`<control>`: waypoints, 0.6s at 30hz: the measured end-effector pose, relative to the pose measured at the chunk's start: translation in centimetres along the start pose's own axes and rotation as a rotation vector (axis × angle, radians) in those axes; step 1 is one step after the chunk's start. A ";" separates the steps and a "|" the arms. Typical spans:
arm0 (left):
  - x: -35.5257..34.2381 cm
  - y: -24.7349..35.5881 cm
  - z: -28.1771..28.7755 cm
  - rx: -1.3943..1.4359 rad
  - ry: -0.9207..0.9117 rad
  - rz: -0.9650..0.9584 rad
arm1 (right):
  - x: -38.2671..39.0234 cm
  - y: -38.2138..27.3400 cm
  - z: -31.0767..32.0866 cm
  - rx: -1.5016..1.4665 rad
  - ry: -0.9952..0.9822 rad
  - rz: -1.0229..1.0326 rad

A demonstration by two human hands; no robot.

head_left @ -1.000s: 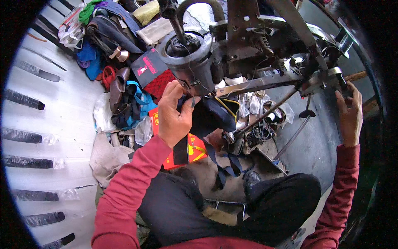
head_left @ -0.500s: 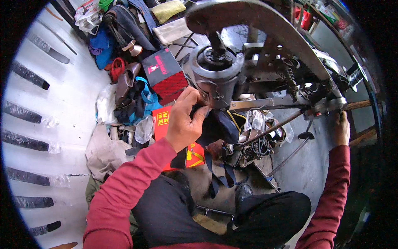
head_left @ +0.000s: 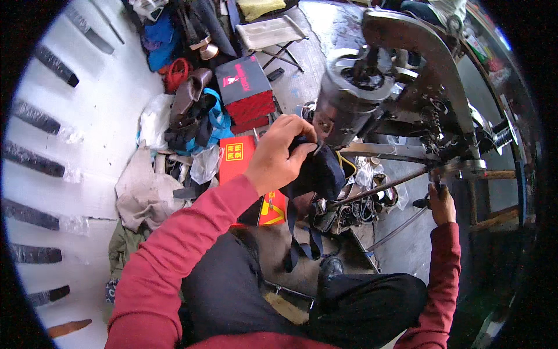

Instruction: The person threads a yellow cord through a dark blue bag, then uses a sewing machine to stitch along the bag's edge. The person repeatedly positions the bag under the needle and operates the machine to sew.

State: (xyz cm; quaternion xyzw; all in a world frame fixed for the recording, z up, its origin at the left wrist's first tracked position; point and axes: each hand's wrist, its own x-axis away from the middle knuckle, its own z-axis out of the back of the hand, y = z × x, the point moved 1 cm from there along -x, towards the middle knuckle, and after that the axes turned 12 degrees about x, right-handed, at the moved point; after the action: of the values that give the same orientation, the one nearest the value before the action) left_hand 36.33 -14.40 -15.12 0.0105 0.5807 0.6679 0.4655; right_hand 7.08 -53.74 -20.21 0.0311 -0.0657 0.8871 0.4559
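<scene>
My left hand point(head_left: 279, 151) is closed at the lower left of the metal cylinder point(head_left: 343, 104) of a black sewing-machine-like mechanism, its fingertips pinched on dark material point(head_left: 317, 174) beside the cylinder. What exactly the fingertips hold is partly hidden by my fingers. My right hand point(head_left: 442, 206), lower on the right, has its fingers wrapped round an upright handle point(head_left: 437, 185) under a round metal fitting point(head_left: 462, 168) at the machine's right end.
Folding stool point(head_left: 264, 32), grey-and-red box point(head_left: 241, 87), red flat box point(head_left: 232, 177) and piled shoes, bags and cloth point(head_left: 192, 104) lie beyond my knees. A white wall point(head_left: 81, 174) holds dark strips at left. Another person point(head_left: 442, 9) is partly visible at top right.
The machine's curved arm and cylinder now sit further right in view, showing the stool. My left hand moved rightward with them; my right hand moved down and left with the handle.
</scene>
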 end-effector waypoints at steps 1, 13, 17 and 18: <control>0.2 0.1 0.0 0.015 0.017 0.043 | 0.7 -0.6 0.9 0.066 0.067 0.041; 0.4 0.3 0.0 -0.009 -0.001 0.114 | 10.9 -18.8 8.8 -0.443 0.200 0.779; 0.9 0.3 0.0 0.019 0.003 0.180 | 10.8 -22.5 8.2 -0.547 0.237 0.818; 1.0 0.2 0.0 0.018 0.020 0.197 | 10.7 -22.9 8.0 -0.558 0.243 0.819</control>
State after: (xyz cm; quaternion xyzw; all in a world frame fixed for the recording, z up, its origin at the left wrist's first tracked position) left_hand 35.62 -13.77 -15.54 0.0653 0.5874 0.7052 0.3917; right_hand 19.39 -33.07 -9.04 -0.2234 -0.2535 0.9389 0.0659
